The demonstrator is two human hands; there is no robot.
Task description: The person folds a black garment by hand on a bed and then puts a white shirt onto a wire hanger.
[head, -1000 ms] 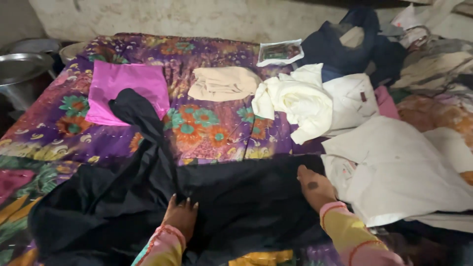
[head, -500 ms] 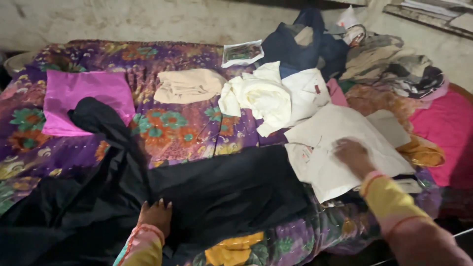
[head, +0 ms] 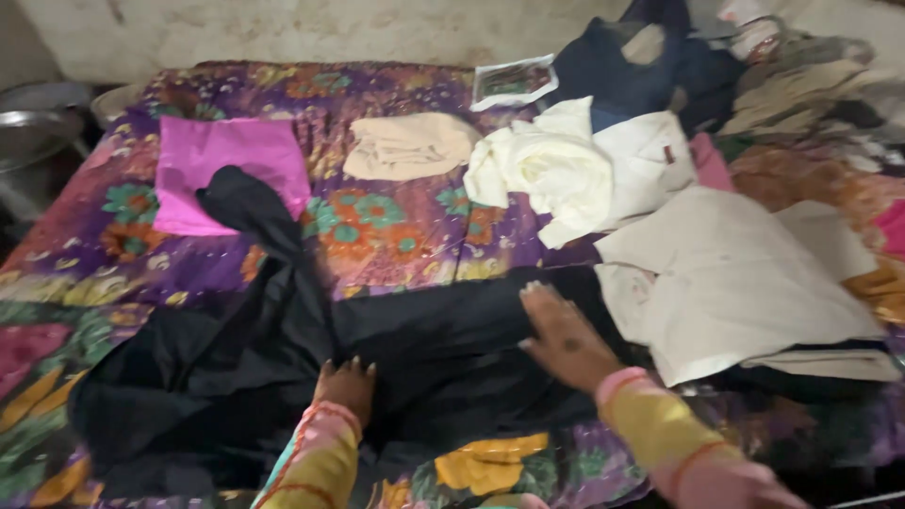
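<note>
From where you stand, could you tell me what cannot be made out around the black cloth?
- Head view: the black cloth's lower edge is cut off by the frame.
- Left hand's palm is hidden, pressed flat on it.
- Right hand is motion-blurred.
- Small printed packet: too small to tell contents.

Left hand: flat, fingers spread, pressing on the black garment.
Right hand: palm down on the same cloth, near its right edge.
Bedspread: purple, floral.
Beside right hand: white cloth.
Farther back: pink cloth, beige cloth.
</note>
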